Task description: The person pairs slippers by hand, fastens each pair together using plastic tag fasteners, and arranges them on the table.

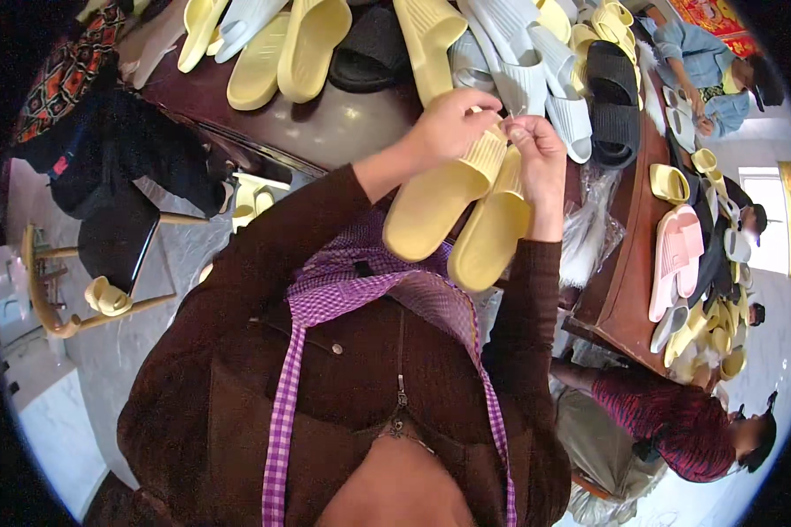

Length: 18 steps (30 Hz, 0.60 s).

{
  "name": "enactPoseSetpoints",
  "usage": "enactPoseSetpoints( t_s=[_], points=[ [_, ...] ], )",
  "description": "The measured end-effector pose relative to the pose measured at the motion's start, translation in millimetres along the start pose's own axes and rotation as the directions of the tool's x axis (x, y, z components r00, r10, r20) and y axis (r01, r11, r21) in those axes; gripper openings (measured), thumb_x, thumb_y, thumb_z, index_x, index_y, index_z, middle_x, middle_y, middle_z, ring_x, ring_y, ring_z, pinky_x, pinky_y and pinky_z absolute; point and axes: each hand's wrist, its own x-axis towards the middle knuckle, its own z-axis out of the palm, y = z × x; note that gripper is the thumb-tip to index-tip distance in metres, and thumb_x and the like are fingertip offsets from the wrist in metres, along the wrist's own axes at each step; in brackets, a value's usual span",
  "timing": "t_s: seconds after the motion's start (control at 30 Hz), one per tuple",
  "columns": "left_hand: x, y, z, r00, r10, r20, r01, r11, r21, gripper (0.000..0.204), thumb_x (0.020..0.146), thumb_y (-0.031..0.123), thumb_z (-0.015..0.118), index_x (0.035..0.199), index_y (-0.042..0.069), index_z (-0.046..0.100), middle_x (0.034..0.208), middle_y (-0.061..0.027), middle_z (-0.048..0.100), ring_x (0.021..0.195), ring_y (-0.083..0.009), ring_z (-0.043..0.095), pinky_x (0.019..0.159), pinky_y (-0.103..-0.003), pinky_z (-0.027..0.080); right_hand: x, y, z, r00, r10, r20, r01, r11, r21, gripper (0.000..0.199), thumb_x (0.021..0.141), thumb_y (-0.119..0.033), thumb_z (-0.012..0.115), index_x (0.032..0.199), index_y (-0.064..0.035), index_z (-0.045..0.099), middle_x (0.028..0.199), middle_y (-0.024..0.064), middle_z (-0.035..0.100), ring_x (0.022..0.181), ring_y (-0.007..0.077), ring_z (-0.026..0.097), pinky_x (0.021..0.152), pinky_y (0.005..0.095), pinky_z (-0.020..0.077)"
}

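My left hand [444, 127] is curled nearly closed at the toe end of a pair of yellow slippers [424, 218]; I cannot tell whether its fingertips grip the slippers or the thin clear strand [518, 111] beside them. My right hand [543, 158] is bent in close at two o'clock from the slippers, thumb and fingertips pinched together on the strand. The pair hangs just below my hands, straps up and heels at six o'clock, in front of my purple checked apron [280, 422].

From the pair, a black slipper [366, 53] lies at eleven o'clock on the table [343, 127], with more yellow ones [315, 44] at ten-thirty. White slippers [523, 79] lie near one o'clock, a black pair [613, 132] at two, and a pink pair [672, 263] at half past three. A chair [114, 237] stands at nine; a person in a patterned top [664, 413] is at half past four.
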Motion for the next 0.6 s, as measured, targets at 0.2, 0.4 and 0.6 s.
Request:
enactPoseSetpoints(
  t_s=[0.2,0.4,0.6],
  points=[
    [19.4,0.3,11.7,0.917,-0.21,0.34,0.333,0.872,-0.359,0.023,0.086,0.014,0.06,0.105,0.001,0.063,0.087,-0.0012,0.064,0.077,-0.0063,0.056,0.067,-0.02,0.042,-13.9,6.3,-5.5,0.997,0.076,0.023,-0.079,0.986,0.146,0.007,0.088,0.0,0.053,0.09,0.0006,0.06,0.086,0.0029,0.063,0.079,0.0083,0.055,0.076,0.0215,0.0442],
    [18.1,-12.1,13.6,0.914,-0.188,0.359,0.331,0.857,-0.394,0.018,0.085,0.012,0.061,0.099,0.001,0.064,0.089,-0.0021,0.064,0.076,-0.0064,0.055,0.068,-0.02,0.042,-16.6,11.9,-4.8,0.997,0.065,0.034,-0.07,0.98,0.187,0.007,0.086,0.001,0.055,0.089,-0.0002,0.062,0.083,0.0002,0.062,0.076,0.0069,0.055,0.073,0.0203,0.0441],
    [9.7,-4.9,21.4,0.951,-0.242,0.194,0.306,0.828,-0.47,0.011,0.081,0.009,0.064,0.088,0.001,0.064,0.076,-0.002,0.062,0.064,-0.0069,0.054,0.058,-0.021,0.041,-21.0,13.0,-3.6,0.989,0.061,-0.138,-0.032,0.978,0.206,0.006,0.086,-0.005,0.057,0.087,-0.0005,0.062,0.08,-0.0003,0.061,0.073,0.0061,0.053,0.07,0.0196,0.0428]
  ],
)
